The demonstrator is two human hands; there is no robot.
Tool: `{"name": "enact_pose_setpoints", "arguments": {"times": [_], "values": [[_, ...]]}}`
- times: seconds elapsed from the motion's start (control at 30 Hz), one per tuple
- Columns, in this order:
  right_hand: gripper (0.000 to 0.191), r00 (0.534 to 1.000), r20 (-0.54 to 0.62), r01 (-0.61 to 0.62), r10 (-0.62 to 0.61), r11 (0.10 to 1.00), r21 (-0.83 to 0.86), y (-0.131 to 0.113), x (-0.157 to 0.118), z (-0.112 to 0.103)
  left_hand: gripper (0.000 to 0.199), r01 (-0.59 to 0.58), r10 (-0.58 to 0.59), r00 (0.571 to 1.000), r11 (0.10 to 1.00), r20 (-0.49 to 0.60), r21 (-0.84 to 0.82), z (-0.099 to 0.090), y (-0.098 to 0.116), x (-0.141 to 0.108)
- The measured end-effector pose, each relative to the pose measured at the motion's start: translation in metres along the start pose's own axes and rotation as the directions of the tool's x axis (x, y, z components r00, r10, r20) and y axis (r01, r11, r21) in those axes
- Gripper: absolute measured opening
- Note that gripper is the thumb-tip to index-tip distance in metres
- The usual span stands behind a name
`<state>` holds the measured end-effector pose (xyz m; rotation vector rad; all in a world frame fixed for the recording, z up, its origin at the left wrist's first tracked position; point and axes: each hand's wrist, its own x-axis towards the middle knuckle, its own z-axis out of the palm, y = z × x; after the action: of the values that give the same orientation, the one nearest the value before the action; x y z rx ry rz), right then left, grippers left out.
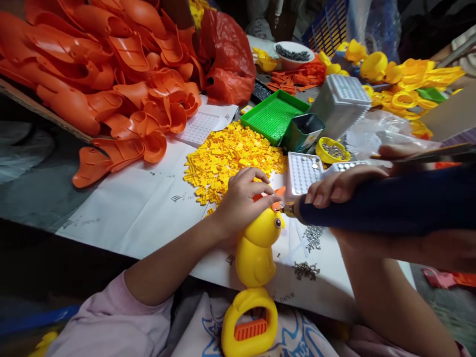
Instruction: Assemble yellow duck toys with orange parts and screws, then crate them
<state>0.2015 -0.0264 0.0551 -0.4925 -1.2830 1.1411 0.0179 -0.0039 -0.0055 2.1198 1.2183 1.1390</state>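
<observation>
Up at the far side of the bench (pixel 37 198), a white bowl (pixel 287 64) carries a mound of small dark parts, and a blue basket (pixel 323 27) stands behind it. Nearer the middle, here's a shallow green tray (pixel 275 116), its textured floor in view, and a dark tin (pixel 303 135) right by it, its contents too shadowed to tell. Next comes a round yellow dish (pixel 332 160) of small metal pieces, then a white pitted tray (pixel 304 173) with silver discs in its upper right corner. Over at the left edge, a cardboard box (pixel 48 109) overflows with glossy orange shells (pixel 122 54).

Now to the near edge, where the action is! The yellow duck toy (pixel 256 260) is right there, upright, its loop handle (pixel 226 329) jutting out past the edge over the lap. The left grip (pixel 247 196) is closed on the orange piece (pixel 278 193) at the top of the duck's head, so the toy sits directly beneath it. From the right, the right grip (pixel 344 183) is wrapped around a dark blue power screwdriver (pixel 390 203), bit pointing at that orange piece; whether they touch, I can't tell.
</observation>
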Motion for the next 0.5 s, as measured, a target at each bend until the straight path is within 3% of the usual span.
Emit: {"name": "enact_pose_setpoints", "arguments": {"times": [0.1, 0.2, 0.33, 0.4, 0.5], "values": [[0.054, 0.993, -0.062, 0.102, -0.1, 0.994, 0.036, -0.011, -0.017, -0.004, 0.015, -0.063, 0.056, 0.997, 0.986, 0.047, 0.153, -0.006, 0.003, 0.002], [0.06, 0.988, -0.134, 0.078, -0.074, 0.997, 0.028, -0.032, -0.047, -0.019, 0.021, -0.174, 0.158, 0.985, 0.934, 0.075, 0.311, -0.005, 0.017, 0.003], [0.06, 0.943, -0.32, 0.056, -0.088, 0.993, -0.106, -0.054, -0.089, -0.039, 0.03, -0.341, 0.256, 0.916, 0.901, 0.308, 0.268, 0.011, 0.048, 0.005], [0.059, 0.925, -0.371, 0.031, -0.087, 0.987, -0.155, -0.059, -0.105, -0.044, 0.035, -0.369, 0.235, 0.882, 0.883, 0.408, 0.29, 0.018, 0.06, 0.008], [0.062, 0.909, -0.405, 0.019, -0.096, 0.982, -0.19, -0.06, -0.126, -0.049, 0.058, -0.215, 0.036, 0.936, 0.846, 0.35, 0.488, 0.015, 0.068, 0.007]]}}
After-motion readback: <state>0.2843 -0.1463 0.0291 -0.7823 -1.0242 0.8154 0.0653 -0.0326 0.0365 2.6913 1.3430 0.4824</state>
